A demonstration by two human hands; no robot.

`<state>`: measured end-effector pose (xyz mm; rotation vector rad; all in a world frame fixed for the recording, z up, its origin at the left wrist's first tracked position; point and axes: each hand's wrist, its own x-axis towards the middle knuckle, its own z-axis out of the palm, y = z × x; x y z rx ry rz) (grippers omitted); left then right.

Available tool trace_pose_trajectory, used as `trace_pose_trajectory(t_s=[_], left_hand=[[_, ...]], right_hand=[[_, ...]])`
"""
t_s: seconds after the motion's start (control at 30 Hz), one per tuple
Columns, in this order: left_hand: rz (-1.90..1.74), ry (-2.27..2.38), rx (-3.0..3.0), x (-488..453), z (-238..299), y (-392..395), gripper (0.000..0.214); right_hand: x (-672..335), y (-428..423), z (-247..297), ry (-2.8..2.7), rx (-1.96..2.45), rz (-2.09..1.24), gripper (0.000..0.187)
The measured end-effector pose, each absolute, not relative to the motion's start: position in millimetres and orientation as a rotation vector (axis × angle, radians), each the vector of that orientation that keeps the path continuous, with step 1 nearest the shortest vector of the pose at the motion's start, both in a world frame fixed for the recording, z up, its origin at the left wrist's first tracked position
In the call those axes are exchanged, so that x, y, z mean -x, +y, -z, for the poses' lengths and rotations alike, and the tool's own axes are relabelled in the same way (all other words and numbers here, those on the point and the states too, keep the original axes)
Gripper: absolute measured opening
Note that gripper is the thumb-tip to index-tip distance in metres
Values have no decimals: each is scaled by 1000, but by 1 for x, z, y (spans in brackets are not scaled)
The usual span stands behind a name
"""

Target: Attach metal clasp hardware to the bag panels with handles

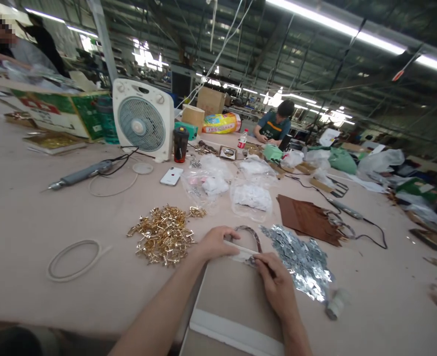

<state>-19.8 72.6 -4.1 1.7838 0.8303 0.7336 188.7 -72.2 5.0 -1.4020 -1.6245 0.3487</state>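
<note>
My left hand [216, 242] rests closed on the far edge of a beige board with white strips [237, 296], pressing down a curved brown strap piece [251, 233]. My right hand [276, 282] pinches a thin dark tool at the strap's near end, by the white strip [242, 254]. A pile of gold metal fittings [164, 235] lies left of my left hand. A heap of silver metal pieces [302, 259] lies right of my right hand.
Brown leather pieces [305, 217], plastic bags [251, 198], a white phone [171, 175], a dark cup [180, 144] and a white fan [143, 118] sit farther back. A white ring [73, 259] and a grey power tool [81, 174] lie left. Another person [274, 126] works across the table.
</note>
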Motion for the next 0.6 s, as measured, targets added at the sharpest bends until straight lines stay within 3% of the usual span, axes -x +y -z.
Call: trace_pose_trajectory(t_s=[0.6], left_hand=[[-736, 843, -1760, 18, 1, 71, 41]], right_hand=[[-172, -64, -2, -1616, 1550, -328, 27]])
